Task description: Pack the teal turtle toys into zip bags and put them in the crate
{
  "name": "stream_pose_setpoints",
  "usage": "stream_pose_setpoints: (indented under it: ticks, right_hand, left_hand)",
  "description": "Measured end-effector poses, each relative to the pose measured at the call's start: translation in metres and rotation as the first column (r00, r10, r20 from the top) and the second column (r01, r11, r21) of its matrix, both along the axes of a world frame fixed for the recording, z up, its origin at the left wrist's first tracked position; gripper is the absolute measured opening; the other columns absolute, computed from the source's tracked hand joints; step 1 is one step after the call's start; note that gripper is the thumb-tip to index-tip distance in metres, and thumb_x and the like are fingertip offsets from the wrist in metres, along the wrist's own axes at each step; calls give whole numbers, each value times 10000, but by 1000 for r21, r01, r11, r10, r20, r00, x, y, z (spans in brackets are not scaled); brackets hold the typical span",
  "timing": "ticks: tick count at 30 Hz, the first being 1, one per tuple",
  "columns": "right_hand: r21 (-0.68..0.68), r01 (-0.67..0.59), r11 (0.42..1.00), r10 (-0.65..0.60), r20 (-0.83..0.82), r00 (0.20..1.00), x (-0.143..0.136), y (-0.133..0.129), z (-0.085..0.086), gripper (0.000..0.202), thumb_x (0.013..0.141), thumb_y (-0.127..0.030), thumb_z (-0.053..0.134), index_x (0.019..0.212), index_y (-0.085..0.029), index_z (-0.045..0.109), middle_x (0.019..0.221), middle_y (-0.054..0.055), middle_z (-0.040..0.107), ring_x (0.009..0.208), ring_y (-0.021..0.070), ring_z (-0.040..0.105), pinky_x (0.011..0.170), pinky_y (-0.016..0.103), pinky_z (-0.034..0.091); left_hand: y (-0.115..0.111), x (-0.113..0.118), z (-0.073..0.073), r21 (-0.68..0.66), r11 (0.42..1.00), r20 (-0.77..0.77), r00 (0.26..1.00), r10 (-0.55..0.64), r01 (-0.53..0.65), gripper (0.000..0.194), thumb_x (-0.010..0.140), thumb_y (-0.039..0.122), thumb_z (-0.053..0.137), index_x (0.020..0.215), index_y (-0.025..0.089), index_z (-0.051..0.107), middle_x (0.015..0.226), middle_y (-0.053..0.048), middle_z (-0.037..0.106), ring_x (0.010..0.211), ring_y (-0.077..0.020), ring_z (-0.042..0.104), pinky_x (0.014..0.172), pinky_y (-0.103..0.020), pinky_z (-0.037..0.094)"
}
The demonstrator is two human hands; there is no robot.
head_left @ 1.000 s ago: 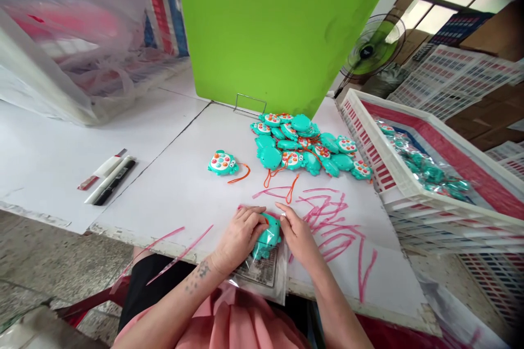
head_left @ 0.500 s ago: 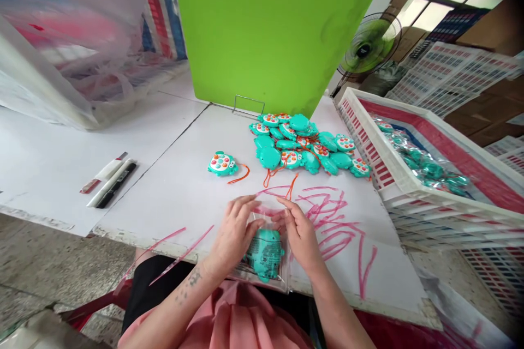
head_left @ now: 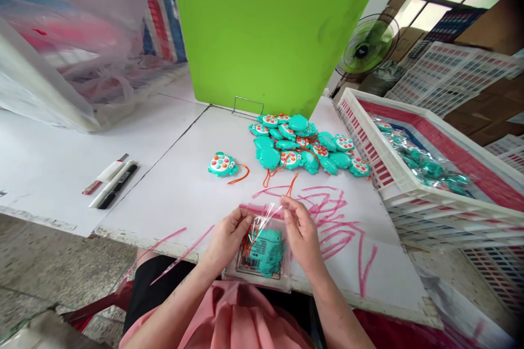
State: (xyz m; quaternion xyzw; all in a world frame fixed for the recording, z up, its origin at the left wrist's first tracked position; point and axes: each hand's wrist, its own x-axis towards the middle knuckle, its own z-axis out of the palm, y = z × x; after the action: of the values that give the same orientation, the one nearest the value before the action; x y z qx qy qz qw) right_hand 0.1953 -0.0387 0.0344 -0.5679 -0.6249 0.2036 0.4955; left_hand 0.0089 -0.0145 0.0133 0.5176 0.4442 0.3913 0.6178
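Note:
A clear plastic bag (head_left: 233,270) with a teal toy (head_left: 270,251) and its orange cord inside lies at the table's front edge. Dark printing shows on the bag. My left hand (head_left: 229,232) pinches the bag's upper left side between thumb and fingers. At the upper right corner, my right hand (head_left: 301,226) has its fingertips closed on the bag's edge. Beyond my hands lies a single teal turtle-like toy (head_left: 221,164) with a white face of coloured buttons and an orange cord. A pile of the same toys (head_left: 298,159) is behind, to the right.
On the right stands a white plastic crate (head_left: 409,188) holding bagged toys (head_left: 429,169). Marker pens (head_left: 117,184) lie at left. A green board (head_left: 270,32) rises at the back beside a small wire stand (head_left: 248,105). Plastic-wrapped goods (head_left: 102,43) fill the back left.
My left hand has moved down and left to the bag's upper left side. The bag's top is now spread between my hands, and the toy's orange cord shows inside.

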Motion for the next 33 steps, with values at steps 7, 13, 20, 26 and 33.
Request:
stream_pose_setpoints:
  ticks: [7, 13, 20, 26, 33]
  right_hand:
    - [225, -147, 963, 52, 381, 923, -16, 3, 17, 410, 922, -117, 534, 1310, -248, 505, 1089, 70, 646, 1017, 210, 587, 895, 400, 516]
    - [222, -227, 948, 88, 504, 859, -32, 11, 20, 564, 926, -84, 503, 1448, -219, 335, 986, 65, 665, 875, 207, 612, 798, 379, 546]
    - [143, -236, 961, 125, 537, 834, -31, 12, 22, 599, 928, -77, 466, 1480, -230, 294, 971, 70, 667, 882, 227, 617, 781, 391, 556]
    - [112, -208, 972, 116, 541, 833, -29, 11, 19, 504, 940, -94, 424, 1425, -232, 415, 904, 69, 675, 858, 225, 631, 787, 393, 546]
    - [-90, -113, 989, 113, -1, 994, -24, 16, 21, 396, 875, -123, 486, 1261, -210, 482, 843, 1, 656, 585, 101, 564, 555, 212, 502]
  left_hand:
    - [-6, 2, 12, 22, 998, -51, 997, -63, 64, 325, 932, 402, 479, 1151, 185, 582, 842, -20, 682, 754, -153, 619, 691, -254, 466]
    - [-10, 2, 19, 264, 952, -364, 930, -49, 154, 328, 955, 283, 407, 1231, 212, 570, 981, -51, 730, 844, -177, 680, 754, -272, 480]
    - [-10, 3, 17, 323, 918, -489, 871, -45, 229, 330, 960, 232, 354, 1227, 180, 541, 995, -101, 731, 873, -211, 702, 724, -284, 483]
    - [-10, 6, 16, 330, 910, -495, 867, -60, 252, 286, 960, 246, 364, 1152, 221, 575, 929, -71, 724, 878, -210, 696, 751, -284, 489]
    - [-12, 5, 18, 277, 929, -477, 875, -87, 244, 334, 964, 263, 368, 1223, 213, 572, 841, -49, 715, 724, -180, 665, 664, -263, 461]
